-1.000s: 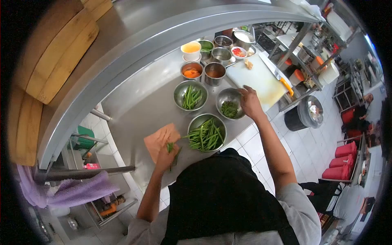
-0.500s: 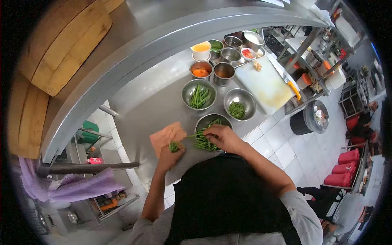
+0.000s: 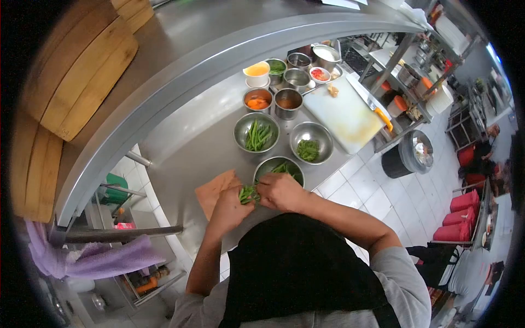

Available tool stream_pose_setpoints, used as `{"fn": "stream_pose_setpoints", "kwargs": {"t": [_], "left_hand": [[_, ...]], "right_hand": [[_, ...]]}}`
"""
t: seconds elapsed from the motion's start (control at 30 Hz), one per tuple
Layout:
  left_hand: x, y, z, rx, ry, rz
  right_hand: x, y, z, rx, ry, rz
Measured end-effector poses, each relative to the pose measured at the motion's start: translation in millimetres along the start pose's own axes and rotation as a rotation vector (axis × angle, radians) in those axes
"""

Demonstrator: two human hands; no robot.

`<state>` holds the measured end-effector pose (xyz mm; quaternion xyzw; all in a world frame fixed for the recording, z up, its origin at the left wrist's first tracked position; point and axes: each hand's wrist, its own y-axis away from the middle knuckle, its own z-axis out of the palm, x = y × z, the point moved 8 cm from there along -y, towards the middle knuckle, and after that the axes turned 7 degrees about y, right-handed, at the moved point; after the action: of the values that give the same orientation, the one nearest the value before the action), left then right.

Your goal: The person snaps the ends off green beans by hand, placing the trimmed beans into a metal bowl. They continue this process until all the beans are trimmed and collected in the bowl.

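The person's left grip [image 3: 231, 210] is closed around a bunch of slender green beans [image 3: 248, 194], and the right grip [image 3: 281, 192] meets it there, fingers at the beans. Both are above the grey stainless-steel surface [image 3: 183, 145], the right one partly covering a round steel bowl [image 3: 299, 174] of green pods. A flat orange-brown cloth [image 3: 208, 194] lies beside the left one. Farther off, a white rectangular cutting board [image 3: 343, 117] bears a knife with a yellow-orange handle [image 3: 383, 117].

Three wide bowls [image 3: 325, 135] (one knife [image 3: 373, 104])
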<state>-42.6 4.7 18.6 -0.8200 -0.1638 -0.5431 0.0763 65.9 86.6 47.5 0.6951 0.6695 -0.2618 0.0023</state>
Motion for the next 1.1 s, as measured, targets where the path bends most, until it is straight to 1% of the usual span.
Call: {"fn": "stream_pose_setpoints", "kwargs": {"t": [0.07,0.1,0.17,0.2,0.27,0.33,0.4,0.43,0.47,0.5,0.53,0.57,0.6,0.67,0.7,0.77,0.8,0.87,0.9,0.97,1.03,1.07,1.1], "left_hand": [[16.3,-5.7,13.1,-0.061,-0.114,0.021],[18.4,-9.4,14.7,-0.067,-0.112,0.026],[14.1,-17.9,19.2,-0.141,0.011,-0.070],[13.3,-25.0,16.8,-0.138,0.007,-0.072],[9.3,-45.0,-5.6,0.097,0.180,-0.090],[15.0,-73.9,-22.9,0.147,0.127,-0.143],[9.3,-117.0,-24.8,0.059,0.147,-0.192],[6.4,-137.6,-21.9,0.006,0.157,-0.227],[2.3,-156.0,-18.3,-0.046,0.166,-0.261],[-6.0,-174.1,-15.1,-0.042,0.166,-0.257],[-18.9,-192.1,-5.2,-0.069,0.226,-0.261],[-29.7,-206.5,4.2,-0.096,0.286,-0.265],[-39.3,-217.5,8.9,-0.095,0.288,-0.262],[-57.7,-225.5,24.5,-0.231,0.131,-0.306],[-57.7,-222.5,25.1,-0.232,0.131,-0.309],[-38.7,-212.3,14.6,-0.097,-0.234,-0.046],[-44.1,-203.4,15.9,-0.103,-0.237,-0.057],[-36.3,-181.9,-5.1,0.167,-0.251,0.119],[-38.9,-169.3,-8.8,0.169,-0.256,0.115],[-47.0,-139.5,-16.1,0.118,0.195,0.091],[-51.7,-107.6,-23.3,0.119,0.256,0.012],[-55.3,-93.9,-23.8,0.120,0.257,0.015],[-67.2,-79.7,-26.1,0.169,0.292,-0.072]], "right_hand": [[14.7,9.9,6.4,0.105,0.030,0.091],[24.3,14.3,10.9,0.106,0.035,0.097],[98.8,41.0,10.7,0.338,-0.568,0.727],[110.0,44.3,-4.4,0.408,-0.570,0.708],[132.9,54.9,-30.3,0.514,-0.579,0.674],[154.6,63.2,-51.0,0.556,-0.574,0.660],[175.7,70.0,-71.5,0.543,-0.413,0.734],[183.4,72.0,-75.2,0.542,-0.410,0.731],[187.6,74.6,-84.9,0.554,-0.119,0.725],[185.3,73.9,-93.4,0.560,0.173,0.710],[175.2,69.8,-98.7,0.538,0.252,0.705],[171.6,69.5,-93.1,0.541,0.255,0.701],[171.3,64.6,-71.9,0.416,0.140,0.671],[146.7,50.8,-31.8,0.157,-0.081,0.575],[124.7,41.4,-13.3,0.026,-0.182,0.509],[95.8,32.5,21.4,-0.044,-0.157,0.405],[91.1,31.2,39.5,-0.047,-0.168,0.409],[75.3,23.3,63.0,0.011,-0.019,0.256],[74.4,19.6,68.2,0.012,-0.025,0.253],[75.6,15.4,86.9,-0.163,-0.034,0.272],[76.1,13.0,82.1,-0.128,-0.059,0.259],[75.9,12.5,77.3,-0.098,-0.084,0.246],[76.8,12.3,70.9,-0.103,-0.081,0.242]]}}
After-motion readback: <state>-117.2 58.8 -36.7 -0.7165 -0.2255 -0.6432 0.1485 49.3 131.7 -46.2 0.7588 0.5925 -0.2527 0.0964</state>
